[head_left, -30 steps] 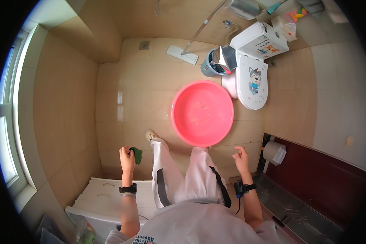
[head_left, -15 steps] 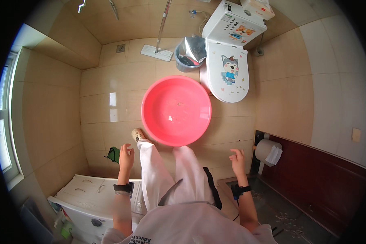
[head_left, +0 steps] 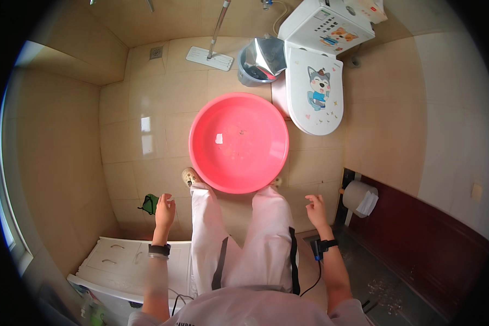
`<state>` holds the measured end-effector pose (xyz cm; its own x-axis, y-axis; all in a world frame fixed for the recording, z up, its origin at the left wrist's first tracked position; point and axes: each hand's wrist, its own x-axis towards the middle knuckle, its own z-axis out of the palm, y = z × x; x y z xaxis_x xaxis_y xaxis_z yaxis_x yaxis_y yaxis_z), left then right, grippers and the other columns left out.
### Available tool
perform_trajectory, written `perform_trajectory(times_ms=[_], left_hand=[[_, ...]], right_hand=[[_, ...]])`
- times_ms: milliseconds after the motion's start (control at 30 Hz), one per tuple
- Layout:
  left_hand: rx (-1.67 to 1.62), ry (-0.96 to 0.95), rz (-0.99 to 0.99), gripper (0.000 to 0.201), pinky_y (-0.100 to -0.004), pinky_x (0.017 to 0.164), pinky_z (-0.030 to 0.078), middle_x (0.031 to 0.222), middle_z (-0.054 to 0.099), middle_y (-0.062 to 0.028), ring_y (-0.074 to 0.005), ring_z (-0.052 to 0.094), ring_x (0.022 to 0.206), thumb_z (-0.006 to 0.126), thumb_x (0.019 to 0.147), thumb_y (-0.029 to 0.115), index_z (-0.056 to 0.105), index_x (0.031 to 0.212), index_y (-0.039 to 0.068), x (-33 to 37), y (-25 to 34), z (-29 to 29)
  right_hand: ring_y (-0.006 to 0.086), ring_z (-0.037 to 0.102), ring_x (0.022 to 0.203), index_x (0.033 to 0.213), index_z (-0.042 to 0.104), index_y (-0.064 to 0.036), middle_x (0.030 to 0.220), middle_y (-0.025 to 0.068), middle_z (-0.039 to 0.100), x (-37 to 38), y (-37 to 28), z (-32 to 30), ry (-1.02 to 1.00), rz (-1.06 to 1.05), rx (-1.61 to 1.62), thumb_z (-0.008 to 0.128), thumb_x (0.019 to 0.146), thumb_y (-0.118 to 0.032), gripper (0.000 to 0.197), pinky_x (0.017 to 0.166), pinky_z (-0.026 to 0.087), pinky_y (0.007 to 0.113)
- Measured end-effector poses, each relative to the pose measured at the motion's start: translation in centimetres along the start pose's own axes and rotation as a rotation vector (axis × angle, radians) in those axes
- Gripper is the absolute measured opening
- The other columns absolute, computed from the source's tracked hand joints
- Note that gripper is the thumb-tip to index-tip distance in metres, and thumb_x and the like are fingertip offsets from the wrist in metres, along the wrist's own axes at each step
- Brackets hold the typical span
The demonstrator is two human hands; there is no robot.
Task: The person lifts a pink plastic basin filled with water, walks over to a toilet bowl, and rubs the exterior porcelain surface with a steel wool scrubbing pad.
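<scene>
A large round pink basin (head_left: 258, 160) sits on the tiled floor in front of my feet, with small specks and a pale reflection on its bottom. My left hand (head_left: 164, 211) hangs in the air to the left of my legs, fingers loosely bent and apart, holding nothing. Close beside it in the picture lies a small dark green item (head_left: 149, 204) with a black strap. On the other side, my right hand (head_left: 316, 209) is raised with its fingers spread and nothing in them. Neither hand touches the basin.
Beyond the basin stand a toilet (head_left: 304, 92) with a cartoon lid, a grey bin (head_left: 248, 73) with a silver bag, and a flat mop (head_left: 197, 55). A paper roll (head_left: 358, 196) hangs at right. A white drawer cabinet (head_left: 130, 261) is at near left.
My legs have shifted, and the right knee is now farther right, the feet apart on the near side of the basin. Both hands stay raised and empty. The view has moved slightly.
</scene>
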<state>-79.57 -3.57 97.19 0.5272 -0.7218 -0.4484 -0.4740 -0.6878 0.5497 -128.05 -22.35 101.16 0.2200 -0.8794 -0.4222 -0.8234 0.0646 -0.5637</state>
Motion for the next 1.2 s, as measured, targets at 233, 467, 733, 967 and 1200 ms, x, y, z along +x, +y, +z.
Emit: perform_trajectory(times_ms=[233,467,733,967,1200], left_hand=[[0.202,-0.029,-0.126,0.034,-0.0396,0.071,0.048,0.103,0.056,-0.0155,-0.0324,0.058,0.085,0.053,0.080,0.010,0.047,0.114,0.009,8.6,-8.1,15.7],[0.132,0.058,-0.267,0.053,-0.0402,0.081,0.046,0.116,0.047,-0.0217,-0.0348,0.054,0.099,0.054,0.084,0.016,0.033,0.132,0.011,21.3,-16.2,39.7],[0.233,0.169,-0.313,0.066,-0.0404,0.087,0.042,0.121,0.044,-0.0249,-0.0350,0.049,0.107,0.061,0.082,0.032,0.029,0.131,0.001,33.0,-28.4,53.4],[0.038,0.299,-0.541,0.059,-0.0359,0.076,0.045,0.094,0.059,-0.0187,-0.0280,0.058,0.085,0.060,0.081,0.047,0.047,0.109,-0.003,37.8,-29.1,58.4],[-0.151,0.482,-0.521,0.050,-0.0298,0.063,0.045,0.067,0.057,-0.0088,-0.0132,0.053,0.063,0.062,0.080,0.047,0.056,0.079,-0.003,37.4,-31.7,58.1]], right_hand=[[0.0182,0.055,0.068,0.097,0.056,-0.0020,0.087,0.0086,0.050,17.9,17.2,10.2,-0.157,-0.030,0.066,0.052,0.076,0.006,0.023,0.062,0.046,0.029],[0.0235,0.057,0.071,0.098,0.056,-0.0022,0.085,0.0133,0.055,37.5,35.5,21.4,-0.147,-0.014,0.004,0.058,0.078,-0.008,0.021,0.065,0.047,0.033],[0.0289,0.053,0.102,0.124,0.042,-0.0022,0.114,0.0169,0.051,49.2,48.4,36.1,-0.107,0.236,-0.061,0.054,0.084,-0.041,0.057,0.085,0.043,0.036],[0.0366,0.060,0.084,0.102,0.054,0.0033,0.090,0.0221,0.062,51.0,52.1,42.8,0.078,0.248,-0.028,0.043,0.089,-0.039,0.046,0.075,0.046,0.041],[0.0112,0.048,0.062,0.082,0.054,0.0049,0.069,0.0053,0.056,50.8,50.6,45.7,0.315,0.234,0.348,0.051,0.089,-0.025,0.031,0.059,0.043,0.027]])
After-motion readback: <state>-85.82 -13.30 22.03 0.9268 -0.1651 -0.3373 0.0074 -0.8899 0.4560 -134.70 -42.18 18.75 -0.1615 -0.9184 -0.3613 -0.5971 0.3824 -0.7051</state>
